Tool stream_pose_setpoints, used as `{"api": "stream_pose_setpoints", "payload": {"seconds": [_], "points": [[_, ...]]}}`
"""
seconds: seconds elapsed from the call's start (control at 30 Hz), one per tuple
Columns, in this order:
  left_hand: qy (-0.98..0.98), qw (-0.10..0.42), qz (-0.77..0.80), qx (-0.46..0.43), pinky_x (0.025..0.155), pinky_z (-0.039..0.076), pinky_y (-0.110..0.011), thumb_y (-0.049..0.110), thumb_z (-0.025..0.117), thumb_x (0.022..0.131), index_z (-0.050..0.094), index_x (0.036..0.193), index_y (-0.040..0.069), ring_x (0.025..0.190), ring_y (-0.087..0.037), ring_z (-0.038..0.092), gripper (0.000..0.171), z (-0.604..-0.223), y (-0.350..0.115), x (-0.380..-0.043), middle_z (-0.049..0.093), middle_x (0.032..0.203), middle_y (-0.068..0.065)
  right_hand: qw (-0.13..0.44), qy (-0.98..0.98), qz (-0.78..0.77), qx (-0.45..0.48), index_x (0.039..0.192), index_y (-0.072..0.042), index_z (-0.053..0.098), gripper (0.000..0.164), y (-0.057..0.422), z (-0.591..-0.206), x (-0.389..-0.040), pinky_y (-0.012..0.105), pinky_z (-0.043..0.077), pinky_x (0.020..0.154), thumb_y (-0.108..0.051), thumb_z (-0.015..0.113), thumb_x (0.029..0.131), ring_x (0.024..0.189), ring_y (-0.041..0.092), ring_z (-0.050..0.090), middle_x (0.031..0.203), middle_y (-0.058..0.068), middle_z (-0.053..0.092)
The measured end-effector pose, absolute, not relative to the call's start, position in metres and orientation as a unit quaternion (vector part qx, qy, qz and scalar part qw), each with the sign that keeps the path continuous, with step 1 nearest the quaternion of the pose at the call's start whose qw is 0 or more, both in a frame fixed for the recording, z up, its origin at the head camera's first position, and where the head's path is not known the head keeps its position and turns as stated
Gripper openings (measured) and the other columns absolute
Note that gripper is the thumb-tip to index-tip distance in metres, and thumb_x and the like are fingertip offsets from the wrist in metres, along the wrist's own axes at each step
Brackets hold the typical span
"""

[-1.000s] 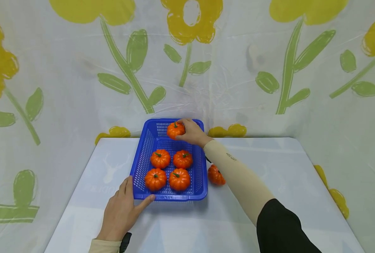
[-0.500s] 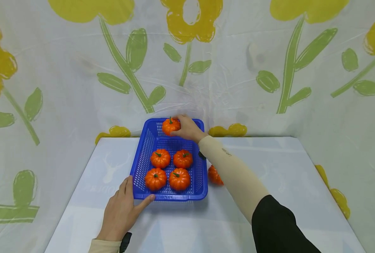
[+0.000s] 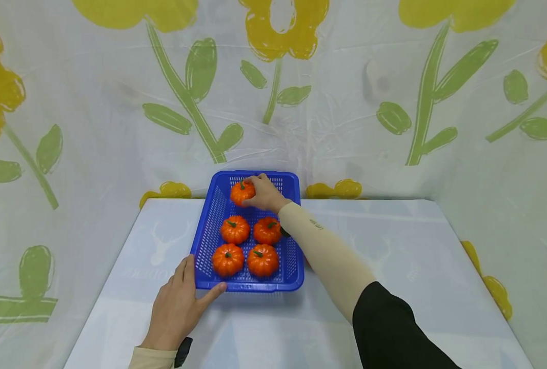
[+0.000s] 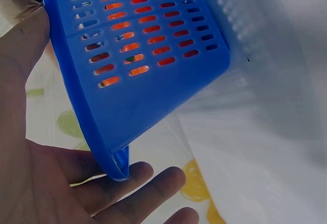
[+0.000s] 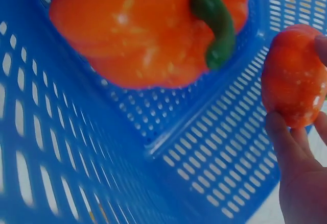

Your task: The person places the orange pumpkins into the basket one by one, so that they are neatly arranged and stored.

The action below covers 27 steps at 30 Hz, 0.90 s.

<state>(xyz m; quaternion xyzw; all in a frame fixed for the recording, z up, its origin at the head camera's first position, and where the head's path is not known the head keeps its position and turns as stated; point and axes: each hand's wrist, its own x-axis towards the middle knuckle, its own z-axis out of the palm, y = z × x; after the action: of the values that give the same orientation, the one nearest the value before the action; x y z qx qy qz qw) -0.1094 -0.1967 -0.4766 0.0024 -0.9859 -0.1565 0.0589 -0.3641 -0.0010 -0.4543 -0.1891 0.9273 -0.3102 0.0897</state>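
Note:
A blue slotted plastic basket (image 3: pixel 200 246) stands on the table. My right hand (image 3: pixel 266 196) pinches a small orange pumpkin (image 3: pixel 241 193) over the basket's far end, thumb on the near side and fingers on the far side. The right wrist view shows this held pumpkin (image 5: pixel 292 73) near the slotted wall. Several other pumpkins sit inside in two rows, among them a front-left one (image 3: pixel 227 260) and a front-right one (image 3: pixel 262 260). My left hand (image 3: pixel 174 302) rests at the basket's near left corner, its thumb on the front rim and its fingers straight along the left side.
The white table (image 3: pixel 130 287) spreads to both sides of the basket. A flower-print sheet (image 3: pixel 338 102) hangs behind the far edge. Right of the basket, a sliver of another orange pumpkin (image 3: pixel 307 262) shows; my right forearm (image 3: pixel 330 256) hides most of it.
My right hand has carried the pumpkin left inside the basket's far end, first slightly up, then down lower. The forearm now covers most of the outside pumpkin. The left hand stays put.

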Motion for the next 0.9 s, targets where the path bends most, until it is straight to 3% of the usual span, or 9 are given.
{"api": "stream_pose_setpoints", "payload": {"seconds": [0.33, 0.9], "points": [[-0.986, 0.056, -0.159, 0.001, 0.086, 0.044, -0.058, 0.078, 0.044, 0.076, 0.026, 0.143, -0.007, 0.109, -0.046, 0.051, 0.109, -0.476, -0.197, -0.110, 0.036, 0.139, -0.030, 0.120, 0.935, -0.287, -0.168, 0.137, -0.019, 0.043, 0.066, -0.007, -0.466, -0.365, 0.044, 0.037, 0.102, -0.031, 0.074, 0.080, 0.119, 0.025, 0.043, 0.138, 0.012, 0.033], [-0.987, 0.044, -0.156, 0.011, 0.088, 0.043, -0.058, 0.075, 0.049, 0.077, 0.025, 0.144, -0.006, 0.111, -0.045, 0.050, 0.107, -0.473, -0.195, -0.110, 0.035, 0.140, -0.029, 0.167, 0.938, -0.248, -0.175, 0.140, -0.022, 0.037, 0.068, -0.008, -0.478, -0.362, 0.044, 0.032, 0.107, -0.031, 0.072, 0.082, 0.126, 0.024, 0.039, 0.143, 0.012, 0.033]]}}
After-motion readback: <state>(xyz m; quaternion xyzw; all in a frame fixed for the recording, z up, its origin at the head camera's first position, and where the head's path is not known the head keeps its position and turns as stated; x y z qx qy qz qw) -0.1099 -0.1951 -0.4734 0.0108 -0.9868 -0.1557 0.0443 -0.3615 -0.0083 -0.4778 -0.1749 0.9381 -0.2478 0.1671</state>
